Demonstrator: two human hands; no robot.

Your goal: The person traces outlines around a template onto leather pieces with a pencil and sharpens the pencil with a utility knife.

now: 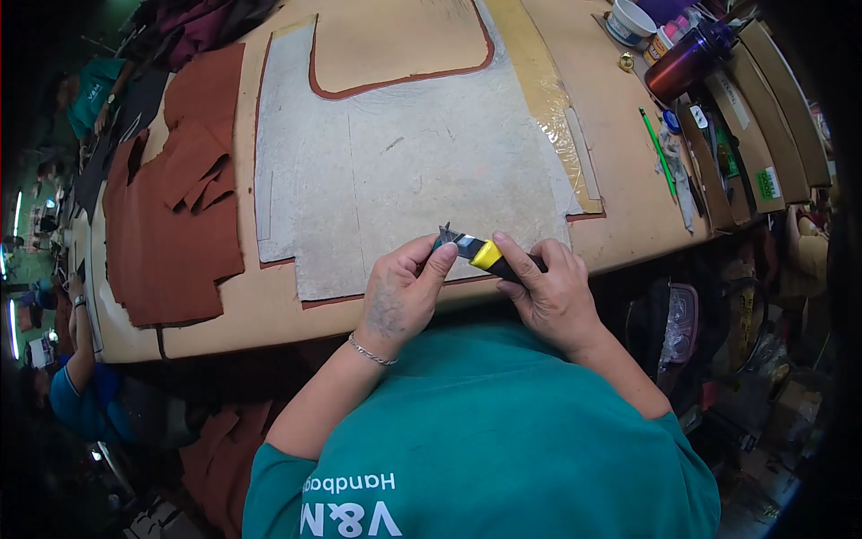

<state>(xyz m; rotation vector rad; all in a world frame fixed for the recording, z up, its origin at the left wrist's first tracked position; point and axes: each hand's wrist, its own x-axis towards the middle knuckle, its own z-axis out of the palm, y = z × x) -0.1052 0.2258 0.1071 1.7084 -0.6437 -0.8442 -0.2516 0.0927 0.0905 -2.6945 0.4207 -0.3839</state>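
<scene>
In the head view, my right hand [555,286] is closed around a yellow and black utility knife [486,256], its front end turned to the left. My left hand [400,287], with a chain bracelet on the wrist, pinches at the knife's front end. A small dark piece [440,241] shows between those fingertips; I cannot make out what it is. Both hands are above the near edge of a pale grey pattern sheet [422,180], which has a large cut-out at its far side. Reddish-brown material [409,89] shows along the sheet's edges.
Reddish-brown pieces [180,234] lie on the table [224,325] at left. At right are a green pencil [658,153], a purple bottle [690,61], a white tub [630,22] and cardboard boxes [763,108]. Other people [90,94] are at the far left.
</scene>
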